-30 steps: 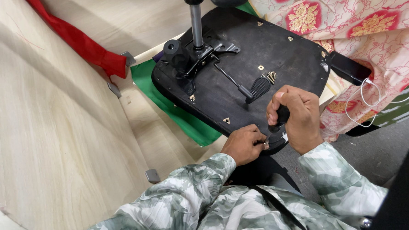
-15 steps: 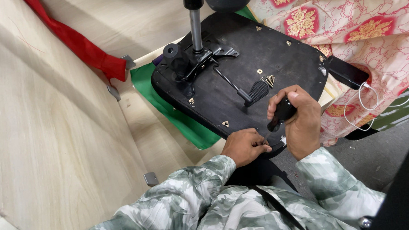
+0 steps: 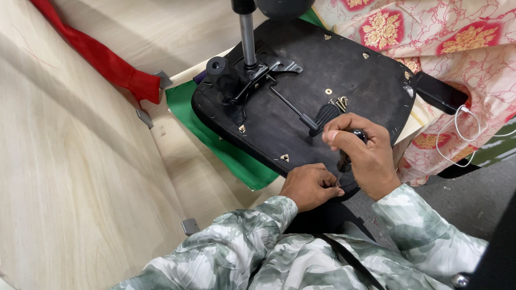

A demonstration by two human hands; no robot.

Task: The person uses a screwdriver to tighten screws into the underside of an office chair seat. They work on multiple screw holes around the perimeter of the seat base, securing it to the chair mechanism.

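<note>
An upturned black chair seat [image 3: 302, 102] lies in front of me, its metal mechanism and lever [image 3: 249, 76] facing up with a chrome post rising from it. My right hand [image 3: 363, 155] grips a black-handled screwdriver [image 3: 345, 158] held upright, tip down at the seat's near edge. My left hand [image 3: 309, 186] rests on that same edge, fingertips pinched right at the screwdriver tip; what they pinch is too small to tell. A few brass-coloured screws [image 3: 340, 103] lie on the seat by the lever's ribbed grip.
The seat rests on green cloth [image 3: 223, 146] over a pale wooden surface [image 3: 68, 170]. A red fabric strip [image 3: 103, 59] lies at the upper left. Pink floral cloth [image 3: 438, 32] covers the right side, with a white cable [image 3: 466, 136] hanging from it. Grey floor shows at the lower right.
My right hand has turned the screwdriver upright and brought its tip down to my left fingertips at the seat's edge. The view has shifted slightly.
</note>
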